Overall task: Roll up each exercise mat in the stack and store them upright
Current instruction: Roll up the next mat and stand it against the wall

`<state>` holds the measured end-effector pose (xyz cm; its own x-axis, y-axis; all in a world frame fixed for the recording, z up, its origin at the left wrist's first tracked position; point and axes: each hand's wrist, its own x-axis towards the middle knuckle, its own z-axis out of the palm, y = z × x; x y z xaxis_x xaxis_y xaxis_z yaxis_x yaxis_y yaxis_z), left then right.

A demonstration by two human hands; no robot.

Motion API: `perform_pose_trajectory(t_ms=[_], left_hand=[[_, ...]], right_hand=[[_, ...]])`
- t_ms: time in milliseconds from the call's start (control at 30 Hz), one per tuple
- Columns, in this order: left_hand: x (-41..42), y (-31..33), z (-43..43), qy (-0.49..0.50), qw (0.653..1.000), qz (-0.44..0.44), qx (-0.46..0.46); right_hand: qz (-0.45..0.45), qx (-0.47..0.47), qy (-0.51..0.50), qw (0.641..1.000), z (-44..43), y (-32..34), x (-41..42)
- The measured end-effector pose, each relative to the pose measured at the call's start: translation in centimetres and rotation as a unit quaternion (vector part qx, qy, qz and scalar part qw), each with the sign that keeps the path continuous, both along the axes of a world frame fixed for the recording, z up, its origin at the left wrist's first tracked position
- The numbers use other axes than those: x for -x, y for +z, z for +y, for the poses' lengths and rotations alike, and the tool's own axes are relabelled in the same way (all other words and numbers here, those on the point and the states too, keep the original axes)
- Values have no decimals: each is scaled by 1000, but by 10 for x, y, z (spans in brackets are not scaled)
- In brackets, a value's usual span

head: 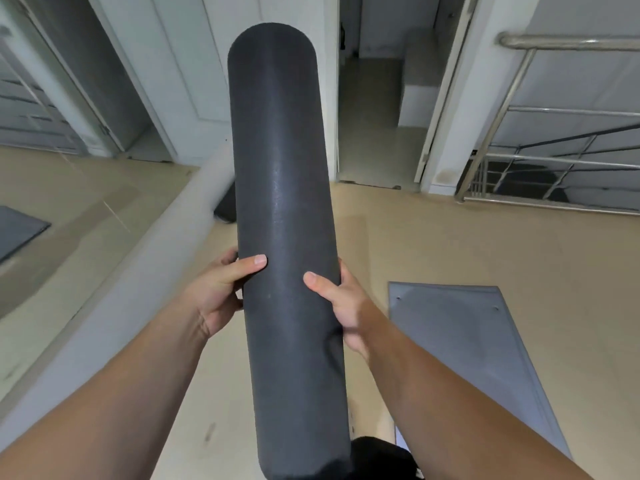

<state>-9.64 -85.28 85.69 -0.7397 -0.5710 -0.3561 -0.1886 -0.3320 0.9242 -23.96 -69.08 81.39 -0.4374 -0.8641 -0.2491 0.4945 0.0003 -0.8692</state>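
The rolled dark grey foam exercise mat [287,209] is held off the beige floor [433,244], straight ahead of the person. Its long axis runs from near the body up and away, with the far end leaning slightly left. The left hand [218,296] and right hand [346,306] grip its lower half from opposite sides at about equal reach, thumbs across the front. A flat grey rectangular mat [460,351] lies on the floor to the right, and no brand, label or writing is legible.
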Motion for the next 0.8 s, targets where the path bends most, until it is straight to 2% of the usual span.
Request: perform_pose_trajectory(t_ms=[200,433,633,800], left_hand=[[73,17,-138,71,997,15,-6],[145,9,-305,111,993,35,-29],[205,-10,-477,87,994,44,-53],[254,-2,-605,18,998,24,-59]], right_hand=[[6,5,69,998,-157,22,91],[56,-52,66,995,-330,24,169],[92,-61,17,994,-493,15,217],[95,-80,-15,992,-600,18,254]])
